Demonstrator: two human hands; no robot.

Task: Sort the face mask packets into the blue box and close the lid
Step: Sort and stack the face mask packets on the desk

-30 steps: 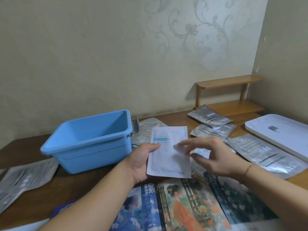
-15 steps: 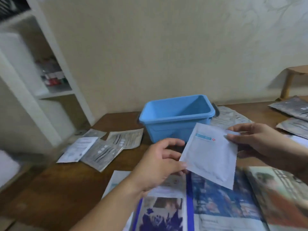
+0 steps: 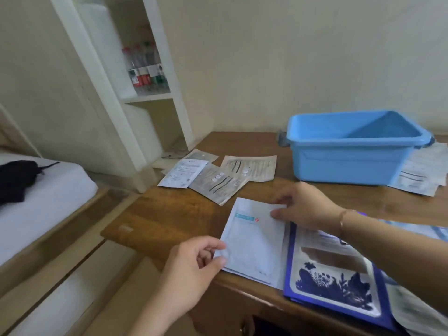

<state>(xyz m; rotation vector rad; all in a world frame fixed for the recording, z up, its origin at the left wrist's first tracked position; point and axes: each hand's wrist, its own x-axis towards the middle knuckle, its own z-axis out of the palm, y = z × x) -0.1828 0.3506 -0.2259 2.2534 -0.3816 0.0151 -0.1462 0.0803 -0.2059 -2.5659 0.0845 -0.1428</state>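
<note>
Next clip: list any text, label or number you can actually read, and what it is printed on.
None is legible.
White packet, held by left hand and right hand: blue label strip, red mark, blurred.
Grey packets: print too small.
Blue packet: blurred.
Bottles on shelf: labels unreadable.

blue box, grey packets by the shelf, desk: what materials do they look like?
Blue box: moulded plastic, likely; uniform colour, smooth semi-matte walls, rolled rim.
Grey packets: probably foil or plastic laminate; dull silvery sheen, flat sealed edges.
Desk: wood or wood veneer; brown grain under a glossy varnish that reflects light.
</note>
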